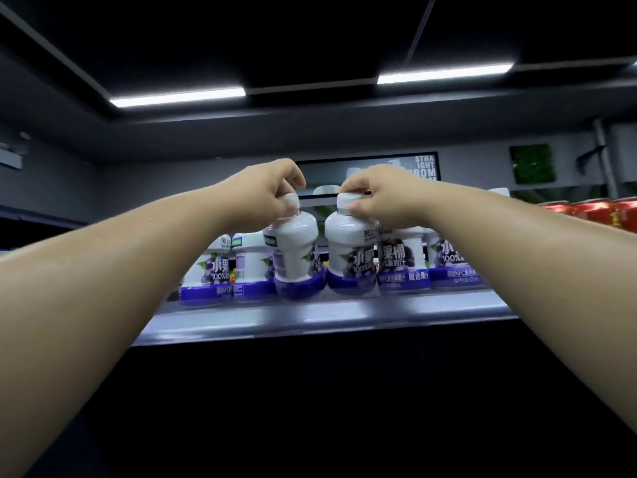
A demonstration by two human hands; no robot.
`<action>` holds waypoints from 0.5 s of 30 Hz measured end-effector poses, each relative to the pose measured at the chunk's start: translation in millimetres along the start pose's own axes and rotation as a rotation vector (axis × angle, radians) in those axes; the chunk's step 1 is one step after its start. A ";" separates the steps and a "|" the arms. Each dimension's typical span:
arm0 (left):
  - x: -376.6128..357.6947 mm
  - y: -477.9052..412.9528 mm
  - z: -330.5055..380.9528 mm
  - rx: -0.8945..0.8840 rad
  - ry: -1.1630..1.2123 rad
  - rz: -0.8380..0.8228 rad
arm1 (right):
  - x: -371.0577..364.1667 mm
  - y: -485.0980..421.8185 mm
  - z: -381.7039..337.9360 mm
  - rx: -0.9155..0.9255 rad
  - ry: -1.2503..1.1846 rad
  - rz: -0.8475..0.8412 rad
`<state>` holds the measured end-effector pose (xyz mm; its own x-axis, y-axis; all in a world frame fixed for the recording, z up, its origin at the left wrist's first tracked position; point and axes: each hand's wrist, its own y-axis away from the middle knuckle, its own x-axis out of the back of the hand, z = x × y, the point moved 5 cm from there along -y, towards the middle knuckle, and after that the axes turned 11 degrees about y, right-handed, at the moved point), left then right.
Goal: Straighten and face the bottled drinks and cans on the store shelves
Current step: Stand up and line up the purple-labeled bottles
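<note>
left white juice bottle (294, 250), label sideways, right bottle (349, 251), label forward

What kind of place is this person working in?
Probably a shop's drinks aisle: identical purple-labelled juice bottles line a display shelf, red cans stand to the right, and the left hand and right hand each hold one bottle's cap.

White-and-purple bottles (350, 251), red cans (593, 210)

Left hand (265, 191) and right hand (382, 194) each pinch a bottle's cap on the shelf (310, 319).
</note>
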<state>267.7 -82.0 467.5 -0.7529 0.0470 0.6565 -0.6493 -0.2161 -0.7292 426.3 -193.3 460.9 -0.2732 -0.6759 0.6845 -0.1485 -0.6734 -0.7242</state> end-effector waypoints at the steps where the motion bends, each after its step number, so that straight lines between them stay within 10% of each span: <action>1: 2.3 -3.9 -1.7 0.012 0.041 0.013 | 1.1 -4.5 0.1 -0.010 -0.009 -0.011; 15: -35.0 -36.2 -41.3 0.205 0.076 0.202 | -21.1 -35.5 5.0 0.052 0.165 -0.153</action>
<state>313.1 -35.5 462.9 -0.8755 0.0544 0.4801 -0.4562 -0.4202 -0.7844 442.1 -156.6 472.6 -0.4038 -0.5095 0.7598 -0.1521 -0.7816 -0.6049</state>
